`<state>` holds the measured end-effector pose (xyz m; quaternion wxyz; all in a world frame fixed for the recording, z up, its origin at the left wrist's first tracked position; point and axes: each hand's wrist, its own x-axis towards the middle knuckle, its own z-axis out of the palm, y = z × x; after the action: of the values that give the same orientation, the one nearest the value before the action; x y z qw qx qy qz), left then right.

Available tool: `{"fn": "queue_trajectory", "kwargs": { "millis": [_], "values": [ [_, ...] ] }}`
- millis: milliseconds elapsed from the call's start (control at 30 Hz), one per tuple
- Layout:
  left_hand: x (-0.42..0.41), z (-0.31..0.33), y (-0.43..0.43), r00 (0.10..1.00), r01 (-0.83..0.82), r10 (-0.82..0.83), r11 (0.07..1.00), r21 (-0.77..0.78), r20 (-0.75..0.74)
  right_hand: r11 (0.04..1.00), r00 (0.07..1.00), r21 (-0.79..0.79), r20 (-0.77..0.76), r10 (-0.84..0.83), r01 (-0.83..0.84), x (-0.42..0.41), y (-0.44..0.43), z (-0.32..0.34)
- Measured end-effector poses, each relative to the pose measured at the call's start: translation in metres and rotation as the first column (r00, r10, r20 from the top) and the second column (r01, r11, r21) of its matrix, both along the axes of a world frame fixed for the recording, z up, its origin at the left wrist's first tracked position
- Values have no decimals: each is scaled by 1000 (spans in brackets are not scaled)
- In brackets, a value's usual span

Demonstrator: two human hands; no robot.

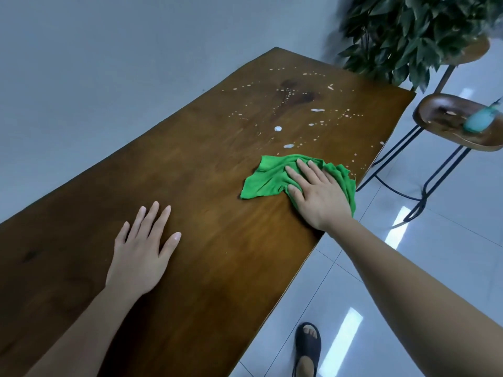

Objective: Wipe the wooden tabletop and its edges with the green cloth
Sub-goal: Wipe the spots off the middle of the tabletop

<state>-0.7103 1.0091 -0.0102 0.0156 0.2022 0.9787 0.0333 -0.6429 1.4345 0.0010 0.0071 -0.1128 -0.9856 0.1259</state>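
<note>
- A crumpled green cloth (269,180) lies on a long wooden tabletop (212,262), near the table's right edge and about halfway along its length.
- The tabletop is dark brown with visible grain, and runs away from the viewer toward the upper right.
- White droplets (278,128) and small pale specks are scattered over the far part of the wood, beyond the cloth; the nearest ones sit just beside the cloth's far edge.
- The near half of the wood shows almost no specks.
- The right hand (318,194) presses flat on the cloth's right part, with its fingers straight, slightly spread and pointing away from the viewer.
- The right arm reaches in from the lower right, over the table's edge.
- The left hand (144,254) rests palm down on bare wood, well apart from the cloth, its fingers straight and spread, holding nothing.
- A plain grey wall (109,63) stands beyond the table's left side.
- Glossy pale floor tiles (424,268) lie to the right, reflecting ceiling lights.
- A wooden-seated stool (446,118) on thin black metal legs stands just beside the table's far right edge; a blurred teal object (479,122) rests on its seat.
- A leafy green plant (408,34) fills the upper right corner.
- A foot in a dark sandal (307,346) stands on the tiles below the table's edge.
</note>
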Motion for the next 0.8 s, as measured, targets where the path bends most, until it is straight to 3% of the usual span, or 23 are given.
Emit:
{"fn": "queue_trajectory", "kwargs": {
  "millis": [400, 667, 800],
  "values": [
    [-18, 1, 77, 986, -152, 152, 988, -14, 70, 999, 998, 10, 42, 46, -46, -108, 140, 5],
    [-16, 5, 90, 974, -213, 212, 977, 5, 75, 996, 993, 31, 87, 85, -88, -136, 150, 5],
    [-16, 6, 94, 973, -223, 222, 975, 12, 70, 980, 976, 48, 112, 187, -193, -119, 113, 6]
  ]
}}
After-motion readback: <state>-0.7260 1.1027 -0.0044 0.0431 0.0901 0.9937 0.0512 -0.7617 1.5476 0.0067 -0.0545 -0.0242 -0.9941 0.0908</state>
